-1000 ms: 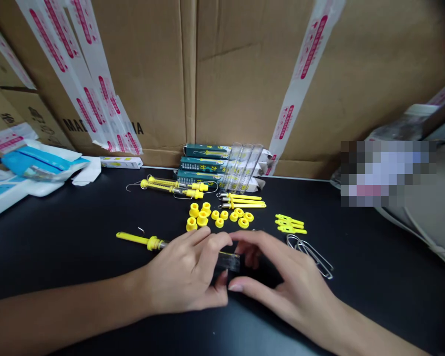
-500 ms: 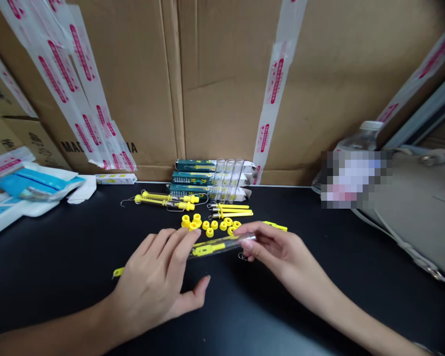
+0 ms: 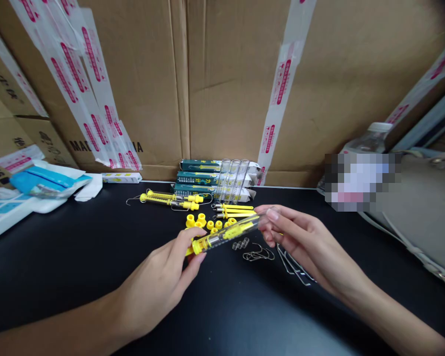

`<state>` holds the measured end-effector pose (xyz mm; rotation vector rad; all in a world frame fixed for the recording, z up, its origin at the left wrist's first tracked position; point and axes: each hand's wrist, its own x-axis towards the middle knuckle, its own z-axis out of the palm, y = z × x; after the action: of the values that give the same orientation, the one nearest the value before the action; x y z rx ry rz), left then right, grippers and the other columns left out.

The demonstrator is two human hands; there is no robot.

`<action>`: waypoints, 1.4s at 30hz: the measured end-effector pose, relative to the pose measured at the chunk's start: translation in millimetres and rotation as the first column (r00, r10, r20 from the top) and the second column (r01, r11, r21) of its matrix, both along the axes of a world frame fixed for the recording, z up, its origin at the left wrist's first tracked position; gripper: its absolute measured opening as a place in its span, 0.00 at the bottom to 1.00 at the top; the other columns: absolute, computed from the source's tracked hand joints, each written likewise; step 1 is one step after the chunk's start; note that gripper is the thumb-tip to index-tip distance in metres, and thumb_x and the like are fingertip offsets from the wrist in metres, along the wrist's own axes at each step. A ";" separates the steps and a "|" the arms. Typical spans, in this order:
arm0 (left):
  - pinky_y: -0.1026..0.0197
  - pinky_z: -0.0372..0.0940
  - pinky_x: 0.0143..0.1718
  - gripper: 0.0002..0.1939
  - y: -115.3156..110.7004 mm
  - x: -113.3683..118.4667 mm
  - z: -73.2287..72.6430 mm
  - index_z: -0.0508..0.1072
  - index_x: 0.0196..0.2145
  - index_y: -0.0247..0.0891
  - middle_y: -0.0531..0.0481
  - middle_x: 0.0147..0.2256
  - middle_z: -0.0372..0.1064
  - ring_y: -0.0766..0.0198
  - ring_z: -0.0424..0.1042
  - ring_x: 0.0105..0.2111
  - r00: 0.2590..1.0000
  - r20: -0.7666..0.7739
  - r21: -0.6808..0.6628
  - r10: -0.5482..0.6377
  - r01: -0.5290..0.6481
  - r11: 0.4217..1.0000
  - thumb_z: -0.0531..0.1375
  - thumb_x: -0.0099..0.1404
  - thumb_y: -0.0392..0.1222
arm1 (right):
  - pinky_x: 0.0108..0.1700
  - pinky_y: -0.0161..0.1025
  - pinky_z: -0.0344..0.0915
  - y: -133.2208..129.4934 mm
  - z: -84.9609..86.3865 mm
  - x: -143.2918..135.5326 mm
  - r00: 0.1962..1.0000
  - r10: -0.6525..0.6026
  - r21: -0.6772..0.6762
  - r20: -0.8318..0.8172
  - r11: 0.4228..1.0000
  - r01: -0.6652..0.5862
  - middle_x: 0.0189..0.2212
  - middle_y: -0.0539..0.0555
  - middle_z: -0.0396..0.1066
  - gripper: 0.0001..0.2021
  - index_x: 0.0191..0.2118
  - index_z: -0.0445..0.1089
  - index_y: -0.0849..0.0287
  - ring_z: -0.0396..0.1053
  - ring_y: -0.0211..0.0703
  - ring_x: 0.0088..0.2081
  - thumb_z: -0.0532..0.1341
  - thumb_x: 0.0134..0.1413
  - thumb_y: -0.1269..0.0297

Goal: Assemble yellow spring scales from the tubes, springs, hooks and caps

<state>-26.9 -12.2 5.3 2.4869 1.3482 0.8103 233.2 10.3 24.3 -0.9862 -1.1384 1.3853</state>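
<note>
The left hand point(image 3: 144, 284) has its fingers point(image 3: 188, 238) closed in a pinch, thumb below and index above, on the yellow plastic collar point(image 3: 197, 246) at one end of a clear cylindrical tube point(image 3: 228, 236). The right hand point(image 3: 313, 242) pinches the other end, its fingers point(image 3: 284, 222) nearly shut around the transparent wall (the lower ones curl loosely beneath). The tube spans the space between the two sets of fingers, slanting in view with its right end higher; yellow and silvery parts show inside.

The step in hand looks like seating or steadying the collar and inner parts in the tube; whether they are fully home, I cannot tell. The next move, in my judgement, calls for both grips in line, with light pressure so that the inner parts stay straight.

Just below the tube, on the black surface point(image 3: 222, 309), lie small silver coil springs point(image 3: 241, 243) and thin wire hooks point(image 3: 258, 255); thick bent wire loops point(image 3: 289, 267) lie beside the right fingers. Beyond the left fingers are yellow flanged caps point(image 3: 190, 220), and farther off, assembled yellow spring scales point(image 3: 157, 198).
</note>
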 end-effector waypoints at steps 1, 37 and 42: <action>0.65 0.68 0.31 0.14 -0.7 1.0 1.0 0.62 0.55 0.43 0.54 0.35 0.76 0.64 0.77 0.30 0.999 0.040 -0.119 0.019 -0.015 0.993 0.51 0.74 0.44 | 0.32 0.28 0.66 -0.7 0.5 -0.5 0.999 0.015 -0.005 -0.033 1.000 -0.015 0.30 0.50 0.71 0.15 0.43 0.79 0.58 0.65 0.32 0.29 0.71 0.53 0.54; 0.66 0.47 0.22 0.21 9.4 29.3 8.8 0.63 0.47 0.43 0.61 0.23 0.52 0.68 0.49 0.22 0.888 0.453 -0.630 0.086 0.250 0.735 0.53 0.69 0.62 | 0.45 0.42 0.77 -14.6 -5.4 -16.3 0.962 -0.009 0.049 -0.274 0.998 0.024 0.39 0.53 0.79 0.10 0.39 0.71 0.56 0.78 0.43 0.41 0.68 0.58 0.57; 0.64 0.53 0.29 0.19 -3.1 34.7 -0.1 0.62 0.44 0.43 0.58 0.28 0.60 0.65 0.59 0.27 0.960 0.280 -0.599 0.019 0.159 0.785 0.49 0.72 0.61 | 0.43 0.42 0.78 -23.2 -12.1 -25.7 0.970 0.077 0.083 -0.232 0.995 -0.059 0.38 0.52 0.79 0.09 0.42 0.71 0.55 0.78 0.43 0.40 0.67 0.60 0.59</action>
<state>7.8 -15.3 5.2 1.8221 1.1683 0.5430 207.5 -12.9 12.2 -0.7135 -1.0458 1.4611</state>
